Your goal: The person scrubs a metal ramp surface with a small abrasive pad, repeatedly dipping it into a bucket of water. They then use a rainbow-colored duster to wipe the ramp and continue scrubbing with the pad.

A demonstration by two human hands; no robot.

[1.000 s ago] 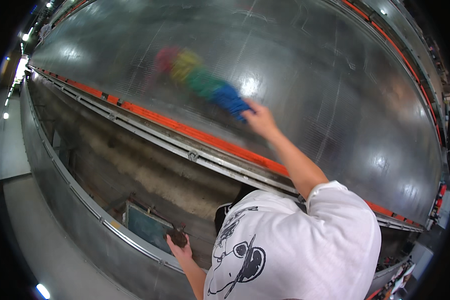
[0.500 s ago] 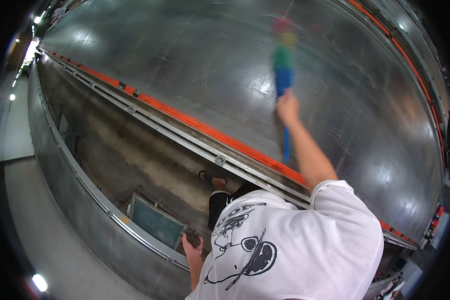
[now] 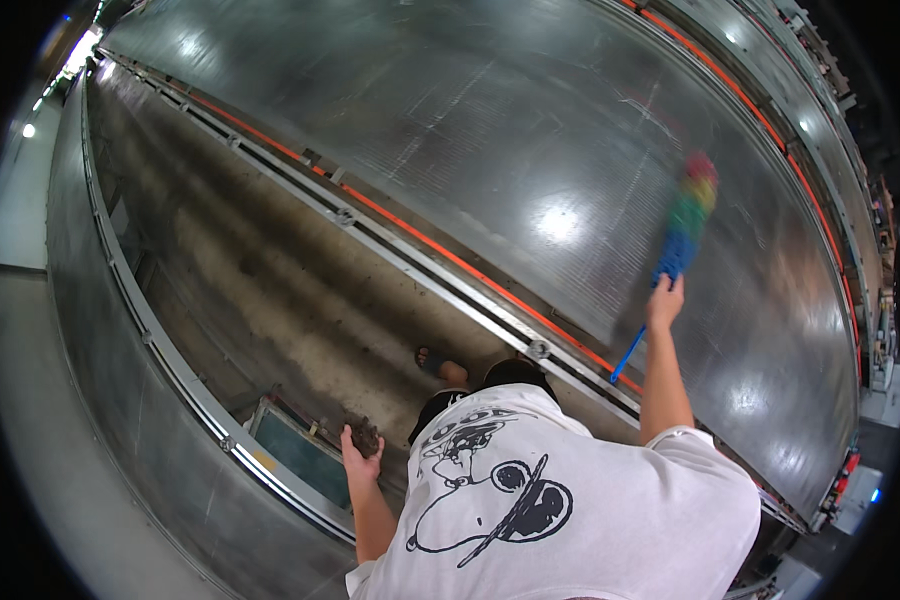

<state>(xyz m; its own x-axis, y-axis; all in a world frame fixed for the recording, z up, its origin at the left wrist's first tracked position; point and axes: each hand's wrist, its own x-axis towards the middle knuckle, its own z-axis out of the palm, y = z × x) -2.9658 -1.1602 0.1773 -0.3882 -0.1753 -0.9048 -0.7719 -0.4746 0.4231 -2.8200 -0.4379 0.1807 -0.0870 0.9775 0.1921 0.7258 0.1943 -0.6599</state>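
My right hand is closed round a feather-style duster just below its fluffy head. That head runs from blue through green and yellow to red, and is slightly blurred. It lies over the long grey metal table; whether it touches the surface I cannot tell. The blue handle tip sticks out behind my hand toward the table's near edge. Low on the left, my left hand grips a dark brown, rough clump above the aisle. Its kind is not clear.
Orange strips and a silver rail with round fittings line the table's near edge. Across the concrete aisle runs a second metal table. A framed greenish panel leans beside it. My sandalled foot stands in the aisle.
My right hand and the duster have moved right and nearer, and the duster now leans to the upper right. My left hand has risen slightly with the clump. The view has shifted too.
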